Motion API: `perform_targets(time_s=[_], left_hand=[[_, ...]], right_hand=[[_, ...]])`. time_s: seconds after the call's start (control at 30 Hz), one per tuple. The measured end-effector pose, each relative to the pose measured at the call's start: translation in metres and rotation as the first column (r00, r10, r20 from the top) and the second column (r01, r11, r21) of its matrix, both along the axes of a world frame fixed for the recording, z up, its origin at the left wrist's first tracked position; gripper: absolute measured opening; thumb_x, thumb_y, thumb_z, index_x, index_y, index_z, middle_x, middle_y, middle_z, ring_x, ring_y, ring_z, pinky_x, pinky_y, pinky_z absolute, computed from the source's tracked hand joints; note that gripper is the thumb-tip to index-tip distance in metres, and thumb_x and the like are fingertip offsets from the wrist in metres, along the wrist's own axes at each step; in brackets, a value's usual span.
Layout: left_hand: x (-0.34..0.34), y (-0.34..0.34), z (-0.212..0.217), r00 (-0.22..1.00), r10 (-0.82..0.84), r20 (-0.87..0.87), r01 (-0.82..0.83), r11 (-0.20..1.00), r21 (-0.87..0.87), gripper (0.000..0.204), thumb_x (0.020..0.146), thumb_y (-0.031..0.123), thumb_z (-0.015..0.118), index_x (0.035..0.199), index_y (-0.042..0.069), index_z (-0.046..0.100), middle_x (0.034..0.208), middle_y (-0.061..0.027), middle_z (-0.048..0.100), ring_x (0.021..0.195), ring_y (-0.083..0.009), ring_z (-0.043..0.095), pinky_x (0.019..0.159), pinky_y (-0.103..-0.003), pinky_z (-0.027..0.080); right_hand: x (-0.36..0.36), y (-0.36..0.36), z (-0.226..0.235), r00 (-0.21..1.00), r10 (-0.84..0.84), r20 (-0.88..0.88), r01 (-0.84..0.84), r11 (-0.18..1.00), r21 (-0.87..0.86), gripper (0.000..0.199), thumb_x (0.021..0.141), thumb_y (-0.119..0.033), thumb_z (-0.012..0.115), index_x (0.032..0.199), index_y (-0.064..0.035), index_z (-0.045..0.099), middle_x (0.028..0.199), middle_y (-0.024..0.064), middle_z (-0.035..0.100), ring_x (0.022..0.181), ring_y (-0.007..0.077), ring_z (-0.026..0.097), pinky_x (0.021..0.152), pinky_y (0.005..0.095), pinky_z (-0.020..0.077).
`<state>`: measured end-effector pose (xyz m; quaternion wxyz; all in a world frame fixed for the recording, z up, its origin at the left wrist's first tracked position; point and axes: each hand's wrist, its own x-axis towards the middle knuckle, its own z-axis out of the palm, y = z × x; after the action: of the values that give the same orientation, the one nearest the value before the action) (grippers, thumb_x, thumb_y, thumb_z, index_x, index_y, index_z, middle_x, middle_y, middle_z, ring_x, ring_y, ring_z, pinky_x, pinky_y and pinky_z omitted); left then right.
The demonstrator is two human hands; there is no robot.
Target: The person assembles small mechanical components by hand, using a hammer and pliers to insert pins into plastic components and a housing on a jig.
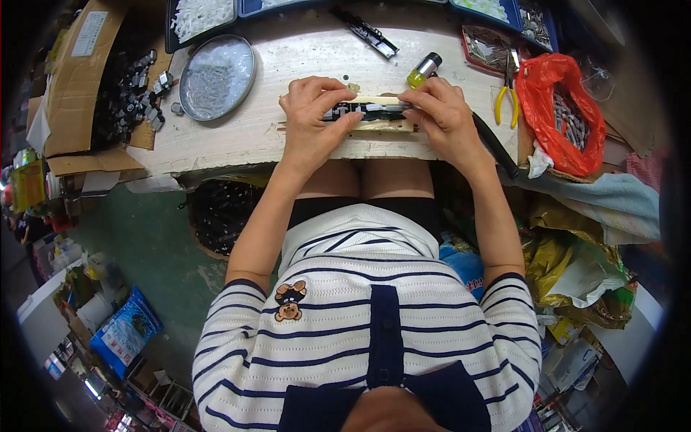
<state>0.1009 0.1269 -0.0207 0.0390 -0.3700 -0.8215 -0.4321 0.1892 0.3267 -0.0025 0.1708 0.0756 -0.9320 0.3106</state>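
Observation:
A long, narrow black part with silver pieces on it (371, 111) lies in a cream, bar-like holder (385, 125) at the front edge of the bench. My left hand (311, 115) curls round its left end, thumb on the near side and fingers on the far side. A small pale yellowish piece (353, 88) sits right by those fingertips. My right hand (443, 111) pinches the right end between thumb and fingers. The fingers hide both ends of the part. Beyond my right hand lies a silver-and-black cylinder with a yellow-green end (425, 70).
Another black strip-shaped part (366, 32) lies farther back. On the left are a round metal dish of small pieces (252, 79) and a cardboard box (75, 93). Yellow-handled pliers (498, 108), a red tray (471, 54) and a red bag of metal parts (531, 90) stand right.

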Motion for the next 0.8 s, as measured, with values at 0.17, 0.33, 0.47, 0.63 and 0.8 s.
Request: perform_targets(time_s=[0.17,0.33,0.47,0.63,0.8], left_hand=[[0.001,0.002,-0.004,1.000,0.015,-0.017,-0.015,0.999,-0.044,0.024,0.064,0.017,0.073,0.086,0.012,0.066,0.093,0.0003,0.058,0.095,-0.0178,0.046,0.082,-0.032,0.030],[0.002,0.002,-0.003,1.000,0.013,-0.005,-0.014,0.999,-0.051,0.024,0.064,0.017,0.073,0.087,0.012,0.066,0.093,0.0005,0.057,0.094,-0.0178,0.045,0.081,-0.032,0.030],[0.001,0.003,-0.006,1.000,-0.003,0.027,0.003,1.000,0.011,0.023,0.063,0.014,0.071,0.085,0.011,0.066,0.091,0.0008,0.055,0.092,-0.0176,0.042,0.080,-0.033,0.025],[0.002,0.003,-0.006,0.999,0.007,0.033,-0.009,0.999,0.043,0.019,0.063,0.014,0.071,0.081,0.012,0.066,0.087,0.0013,0.055,0.089,-0.0178,0.043,0.078,-0.033,0.026],[0.002,0.002,-0.008,1.000,-0.021,-0.009,0.022,1.000,0.019,0.011,0.062,0.011,0.070,0.072,0.014,0.066,0.082,0.0034,0.054,0.087,-0.0167,0.044,0.077,-0.033,0.026]], right_hand=[[-0.003,-0.002,-0.001,1.000,0.002,-0.017,-0.001,0.999,0.049,0.020,0.071,-0.007,0.064,0.090,-0.0079,0.061,0.079,0.0041,0.052,0.077,0.0196,0.050,0.066,0.0313,0.0320],[-0.003,-0.006,0.005,0.998,0.030,0.053,-0.033,0.998,0.058,0.024,0.069,-0.007,0.066,0.093,-0.0065,0.061,0.079,0.0050,0.051,0.077,0.0206,0.049,0.067,0.0306,0.0321],[-0.006,-0.009,0.004,0.999,0.033,0.043,-0.037,0.996,0.076,0.023,0.069,-0.007,0.066,0.092,-0.0066,0.061,0.078,0.0048,0.051,0.077,0.0206,0.049,0.067,0.0305,0.0322],[-0.007,-0.011,0.003,0.998,0.034,0.050,-0.037,0.997,0.070,0.021,0.070,-0.008,0.066,0.091,-0.0068,0.062,0.076,0.0044,0.052,0.076,0.0208,0.050,0.068,0.0307,0.0328],[-0.005,-0.010,0.001,0.994,0.052,0.095,-0.060,0.996,0.073,0.023,0.070,-0.005,0.064,0.093,-0.0068,0.061,0.081,0.0053,0.053,0.079,0.0212,0.050,0.069,0.0310,0.0330]])
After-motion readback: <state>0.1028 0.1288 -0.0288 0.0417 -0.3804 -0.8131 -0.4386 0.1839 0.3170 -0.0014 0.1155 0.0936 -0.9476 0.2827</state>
